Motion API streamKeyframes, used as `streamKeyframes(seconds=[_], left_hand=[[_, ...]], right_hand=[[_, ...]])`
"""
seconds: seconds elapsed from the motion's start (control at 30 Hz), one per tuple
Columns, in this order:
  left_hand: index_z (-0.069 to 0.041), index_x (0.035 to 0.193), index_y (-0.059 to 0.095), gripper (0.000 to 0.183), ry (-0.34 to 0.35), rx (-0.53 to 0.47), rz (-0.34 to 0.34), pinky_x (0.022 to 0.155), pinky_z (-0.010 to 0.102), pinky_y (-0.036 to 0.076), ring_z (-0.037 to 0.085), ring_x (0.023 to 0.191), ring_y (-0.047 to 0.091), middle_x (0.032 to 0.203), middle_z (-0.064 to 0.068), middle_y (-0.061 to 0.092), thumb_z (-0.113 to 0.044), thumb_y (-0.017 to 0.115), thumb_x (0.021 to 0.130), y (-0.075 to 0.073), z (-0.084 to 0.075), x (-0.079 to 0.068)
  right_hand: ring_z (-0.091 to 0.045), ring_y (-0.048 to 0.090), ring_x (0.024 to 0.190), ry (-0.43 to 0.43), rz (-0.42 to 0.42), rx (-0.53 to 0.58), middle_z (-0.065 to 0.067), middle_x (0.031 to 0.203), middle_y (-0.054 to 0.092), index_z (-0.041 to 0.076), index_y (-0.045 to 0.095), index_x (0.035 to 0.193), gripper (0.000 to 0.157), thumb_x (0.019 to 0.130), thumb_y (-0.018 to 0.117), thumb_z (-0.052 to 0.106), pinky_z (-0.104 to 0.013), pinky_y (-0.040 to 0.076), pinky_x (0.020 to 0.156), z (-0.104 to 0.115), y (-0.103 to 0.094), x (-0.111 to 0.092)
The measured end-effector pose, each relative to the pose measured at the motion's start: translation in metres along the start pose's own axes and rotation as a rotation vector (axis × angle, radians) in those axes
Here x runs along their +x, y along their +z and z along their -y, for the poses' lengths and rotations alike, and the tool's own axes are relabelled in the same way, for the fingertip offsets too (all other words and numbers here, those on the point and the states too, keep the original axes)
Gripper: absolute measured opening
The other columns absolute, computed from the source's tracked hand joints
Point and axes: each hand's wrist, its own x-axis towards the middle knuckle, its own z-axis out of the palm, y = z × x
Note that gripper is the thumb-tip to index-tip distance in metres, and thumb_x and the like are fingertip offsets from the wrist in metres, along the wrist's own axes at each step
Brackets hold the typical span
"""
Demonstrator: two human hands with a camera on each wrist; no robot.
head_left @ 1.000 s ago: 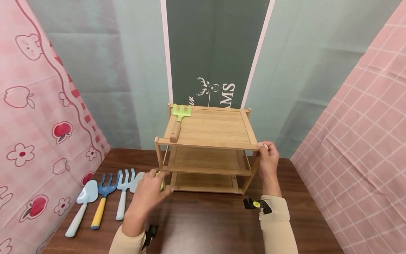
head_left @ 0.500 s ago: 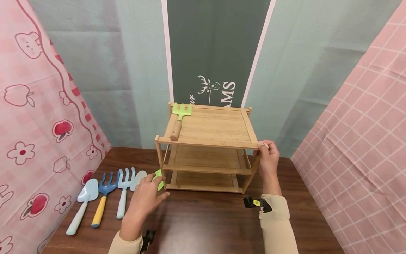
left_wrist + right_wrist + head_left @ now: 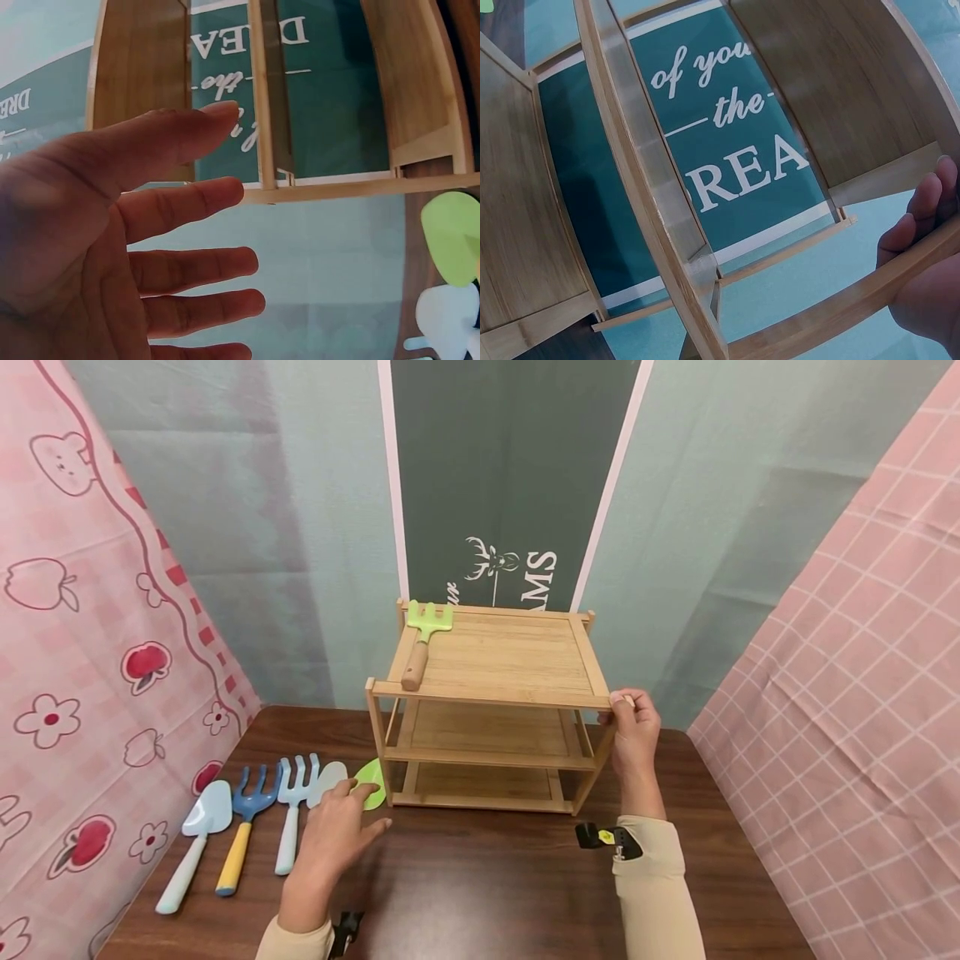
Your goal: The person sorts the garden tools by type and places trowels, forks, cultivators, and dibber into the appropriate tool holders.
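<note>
A three-tier wooden shelf rack [image 3: 517,693] stands on the table. My right hand [image 3: 634,731] grips its front right top corner; in the right wrist view, fingers and thumb [image 3: 930,300] wrap its frame. Left of the rack, my left hand [image 3: 333,831] hovers with fingers spread, and the left wrist view shows nothing in that hand [image 3: 75,240]. Past its fingertips lie a green trowel [image 3: 371,777] and a pale trowel [image 3: 328,778], their handles hidden by the hand. On the top tier's left side lies a green hand fork [image 3: 426,639] with a wooden handle.
At the table's left lie a light blue trowel [image 3: 206,814], a blue hand fork [image 3: 251,802] with a yellow handle and a light blue hand fork [image 3: 292,818]. Pink curtains [image 3: 75,635] hang at both sides, and a grey-green cloth [image 3: 315,527] hangs behind the rack.
My left hand has drawn back leftward and toward me from the rack's left post, uncovering the green trowel's blade. The right hand keeps its grip on the corner.
</note>
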Motion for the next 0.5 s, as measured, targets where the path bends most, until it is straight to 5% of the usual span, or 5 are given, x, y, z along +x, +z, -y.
streamKeyframes(seconds=[0.27, 0.5], left_hand=[[0.0, 0.111, 0.064, 0.049, -0.044, 0.008, 0.021, 0.07, 0.059, 0.044, 0.046, 0.094, 0.054, 0.112, 0.028, 0.055, -0.027, 0.079, 0.072, 0.009, 0.013, -0.006], [0.002, 0.112, 0.063, 0.05, -0.043, -0.044, -0.051, 0.071, 0.059, 0.045, 0.045, 0.094, 0.055, 0.108, 0.026, 0.056, -0.023, 0.079, 0.071, 0.028, 0.029, -0.012]], right_hand=[[-0.014, 0.05, 0.051, 0.001, 0.004, 0.013, -0.005, 0.066, 0.05, 0.005, 0.056, 0.075, 0.017, 0.088, 0.052, -0.005, -0.023, 0.045, 0.051, 0.0, -0.001, 0.001], [-0.015, 0.05, 0.052, -0.004, 0.008, 0.018, -0.005, 0.065, 0.05, 0.004, 0.056, 0.076, 0.016, 0.088, 0.053, -0.005, -0.023, 0.045, 0.05, -0.001, -0.002, 0.001]])
